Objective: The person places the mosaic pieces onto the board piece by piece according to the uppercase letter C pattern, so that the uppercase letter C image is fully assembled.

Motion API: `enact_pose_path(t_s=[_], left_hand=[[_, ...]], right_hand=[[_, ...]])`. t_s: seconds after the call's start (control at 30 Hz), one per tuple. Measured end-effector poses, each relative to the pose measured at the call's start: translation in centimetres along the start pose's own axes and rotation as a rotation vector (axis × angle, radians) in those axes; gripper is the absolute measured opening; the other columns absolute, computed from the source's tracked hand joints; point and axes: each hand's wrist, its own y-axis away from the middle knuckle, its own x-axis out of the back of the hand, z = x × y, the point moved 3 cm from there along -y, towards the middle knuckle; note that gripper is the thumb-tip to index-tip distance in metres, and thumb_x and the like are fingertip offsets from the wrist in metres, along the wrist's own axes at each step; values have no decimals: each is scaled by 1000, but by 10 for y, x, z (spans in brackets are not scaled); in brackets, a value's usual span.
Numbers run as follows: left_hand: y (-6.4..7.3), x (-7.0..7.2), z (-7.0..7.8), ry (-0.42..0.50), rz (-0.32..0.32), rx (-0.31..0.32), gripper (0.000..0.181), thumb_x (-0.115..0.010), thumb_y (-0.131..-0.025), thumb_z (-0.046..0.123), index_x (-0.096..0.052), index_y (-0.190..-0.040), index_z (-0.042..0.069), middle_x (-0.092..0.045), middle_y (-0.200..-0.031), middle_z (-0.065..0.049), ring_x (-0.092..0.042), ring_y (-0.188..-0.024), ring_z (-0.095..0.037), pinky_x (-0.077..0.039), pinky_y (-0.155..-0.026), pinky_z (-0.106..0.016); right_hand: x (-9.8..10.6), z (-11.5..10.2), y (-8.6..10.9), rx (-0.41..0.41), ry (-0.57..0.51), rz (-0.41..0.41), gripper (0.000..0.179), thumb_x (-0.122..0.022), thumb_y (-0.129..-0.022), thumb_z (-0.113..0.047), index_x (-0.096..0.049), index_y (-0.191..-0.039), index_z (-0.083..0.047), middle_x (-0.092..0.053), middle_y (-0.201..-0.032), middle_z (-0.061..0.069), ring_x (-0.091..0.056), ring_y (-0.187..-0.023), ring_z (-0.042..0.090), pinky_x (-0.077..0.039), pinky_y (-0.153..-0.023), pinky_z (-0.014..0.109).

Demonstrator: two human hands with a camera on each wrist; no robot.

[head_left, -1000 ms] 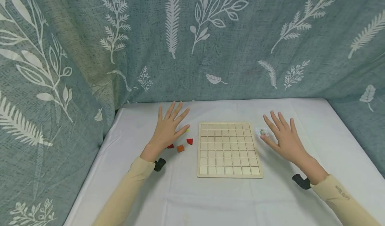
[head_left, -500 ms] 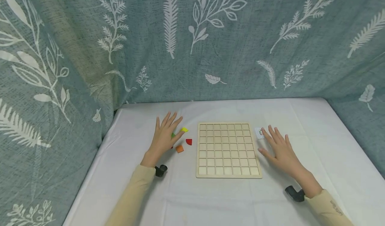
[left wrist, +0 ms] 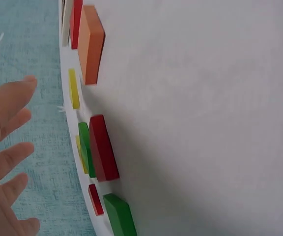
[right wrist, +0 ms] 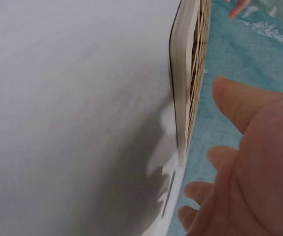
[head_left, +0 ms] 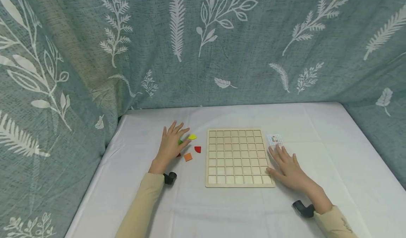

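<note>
My left hand (head_left: 170, 145) hovers over a scatter of coloured blocks, fingers spread and holding nothing. Around it lie an orange square block (head_left: 188, 157), a red quarter-round block (head_left: 198, 149), a yellow block (head_left: 192, 137) and a green block (head_left: 180, 142) partly under the fingers. The left wrist view shows further pieces, among them a dark red block (left wrist: 103, 148) and a green block (left wrist: 120, 214). My right hand (head_left: 290, 171) is spread above the right edge of a wooden grid board (head_left: 238, 187), its thumb overlapping the rim in the head view. Nothing is in its fingers.
A small card (head_left: 274, 139) with a printed grid and coloured pattern lies just beyond the right fingertips. A white cloth (head_left: 222, 213) covers the table. Patterned blue-green fabric (head_left: 190, 79) hangs behind and at both sides.
Both hands have come lower and nearer. The right hand has moved left towards the board and uncovered the card; the left has drawn back, baring the yellow block.
</note>
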Motion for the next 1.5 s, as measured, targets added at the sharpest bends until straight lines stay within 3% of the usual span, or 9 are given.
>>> enact_pose_path(t_s=[0.33, 0.67, 0.97, 1.5], left_hand=[[-6, -1, -19, 23, -67, 50, 45, -63, -87, 34, -58, -126, 13, -43, -141, -16, -22, -138, -37, -11, -106, -65], [-16, -2, -36, 37, -102, 75, 39, -64, -87, 30, -62, -121, 12, -45, -138, -17, -23, -137, -39, -11, -105, -67], [-23, -2, -41, -3, -182, 102, 33, -64, -87, 24, -64, -118, 13, -43, -140, -17, -20, -138, -39, -8, -105, -67], [-26, -4, -41, 11, -200, 131, 29, -68, -84, 26, -67, -108, 10, -47, -137, -18, -23, -137, -39, -8, -106, -67]], right_hand=[[-9, 3, 1, -4, -35, -100, 72, -52, -91, -42, -23, -147, -8, -6, -151, 28, 2, -138, 47, 9, -101, 69], [-11, 6, 2, -5, -8, -114, 69, -51, -91, -43, -25, -147, -13, -4, -152, 26, 4, -139, 45, 10, -102, 67], [-13, 8, 3, 3, -23, -101, 69, -52, -91, -43, -24, -148, -15, -4, -153, 24, 4, -139, 44, 9, -103, 67], [-12, 9, 2, 8, -6, -95, 68, -52, -91, -42, -24, -148, -16, -5, -153, 23, 2, -139, 44, 8, -103, 67]])
